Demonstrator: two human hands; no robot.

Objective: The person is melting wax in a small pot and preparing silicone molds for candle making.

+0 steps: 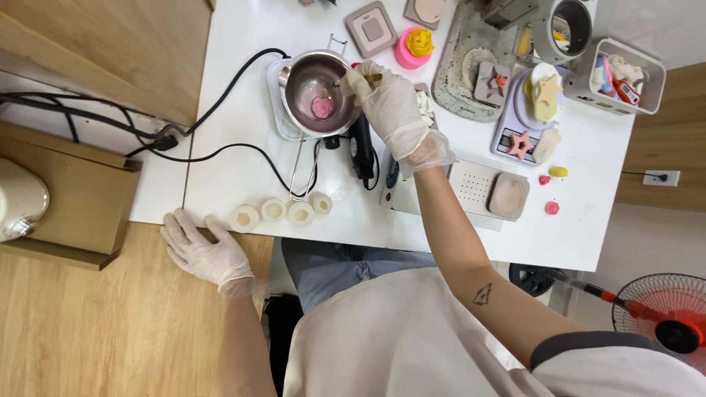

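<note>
So the person is sitting at a white table (243,140) and both hands are wearing thin pale gloves; the right hand (386,99) is reaching over a small steel pot (318,92) with its fingers pinched around a thin yellowish stick (371,77), the tip going down into the pot, where one pink lump (322,107) is sitting at the bottom. The left hand (202,250) is hanging off the near edge of the table, fingers spread loose and gripping nothing, just beside a row of four small round cream-white moulds (279,212) that are lying along the table edge. The pot is resting on a pale base with black cables trailing off to the left, and its long wire handle is pointing back toward the person. Further back, one square grey-pink mould (372,29) is sitting next to one bright pink round cup with a yellow flower shape (413,45) on top. To the right a small scale (518,125) is carrying one pale star piece, with one pink star (520,143) lying on its front. A white open bin (621,77) of mixed bits is standing at the far right corner, too small to count what's inside. Near the right edge two little pink blobs (548,195) and one yellow blob (558,172) are lying loose on the table, and one red fan (662,316) is standing on the floor below
</note>
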